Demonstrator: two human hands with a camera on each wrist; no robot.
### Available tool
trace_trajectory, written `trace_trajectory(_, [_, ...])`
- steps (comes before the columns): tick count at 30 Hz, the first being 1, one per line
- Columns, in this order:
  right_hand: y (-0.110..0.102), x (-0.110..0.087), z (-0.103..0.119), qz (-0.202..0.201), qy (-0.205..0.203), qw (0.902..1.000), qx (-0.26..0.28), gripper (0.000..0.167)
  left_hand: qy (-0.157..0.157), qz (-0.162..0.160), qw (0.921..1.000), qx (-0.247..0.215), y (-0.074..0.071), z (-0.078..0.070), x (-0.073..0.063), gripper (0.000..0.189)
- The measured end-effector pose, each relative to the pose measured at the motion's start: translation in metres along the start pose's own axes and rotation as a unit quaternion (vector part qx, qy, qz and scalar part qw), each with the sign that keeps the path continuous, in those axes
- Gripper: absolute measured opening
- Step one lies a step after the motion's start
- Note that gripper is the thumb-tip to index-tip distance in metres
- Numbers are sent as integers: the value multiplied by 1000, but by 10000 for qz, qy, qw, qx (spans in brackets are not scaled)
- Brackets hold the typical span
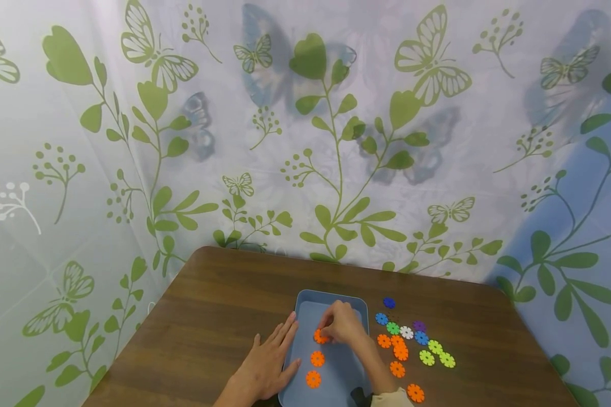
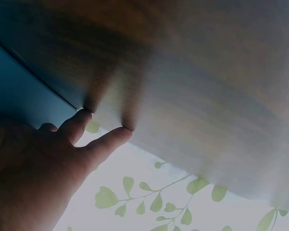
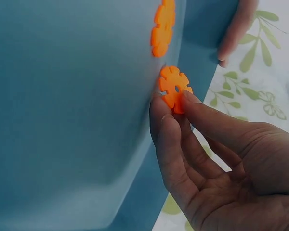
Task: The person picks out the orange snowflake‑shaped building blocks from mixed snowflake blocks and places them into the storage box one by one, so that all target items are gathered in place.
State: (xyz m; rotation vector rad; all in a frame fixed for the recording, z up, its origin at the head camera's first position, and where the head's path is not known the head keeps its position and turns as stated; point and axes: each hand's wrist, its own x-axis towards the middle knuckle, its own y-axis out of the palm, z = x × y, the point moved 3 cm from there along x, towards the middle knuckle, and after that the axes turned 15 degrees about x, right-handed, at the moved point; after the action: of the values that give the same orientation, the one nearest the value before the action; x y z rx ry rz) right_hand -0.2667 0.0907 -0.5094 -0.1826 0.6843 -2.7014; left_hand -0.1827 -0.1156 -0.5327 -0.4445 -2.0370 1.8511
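My right hand [image 1: 343, 325] pinches an orange notched disc [image 3: 175, 89] between thumb and fingers, low over the floor of a blue-grey tray [image 1: 336, 367]. Two more orange discs, one at the middle [image 1: 318, 358] and one nearer me [image 1: 313, 379], lie in the tray in a row with the held one. My left hand [image 1: 267, 362] rests at the tray's left edge, fingers spread out straight, the thumb over the rim. In the left wrist view two fingertips [image 2: 126, 129] touch the brown wood beside the tray.
Right of the tray, loose notched discs lie scattered on the wooden table [image 1: 224, 305]: several orange [image 1: 397, 369], several yellow-green [image 1: 427, 357], blue [image 1: 421, 338], a white [image 1: 406, 332], a green [image 1: 393, 328] and a purple one [image 1: 419, 326]. A leaf-patterned curtain [image 1: 305, 215] hangs behind the table.
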Motion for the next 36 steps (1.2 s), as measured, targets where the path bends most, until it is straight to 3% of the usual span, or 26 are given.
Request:
trace_trajectory(13, [3, 2, 2, -58, 115, 9989, -441, 19, -3, 71, 9998, -212, -2, -1, 0, 78])
trace_trajectory(29, [8, 5, 0, -35, 375, 9982, -463, 19, 46, 28, 9996, -266, -1, 0, 0, 77])
trace_trajectory(36, [10, 6, 1, -24, 175, 9982, -575, 21, 49, 9, 9997, -225, 0, 1, 0, 76])
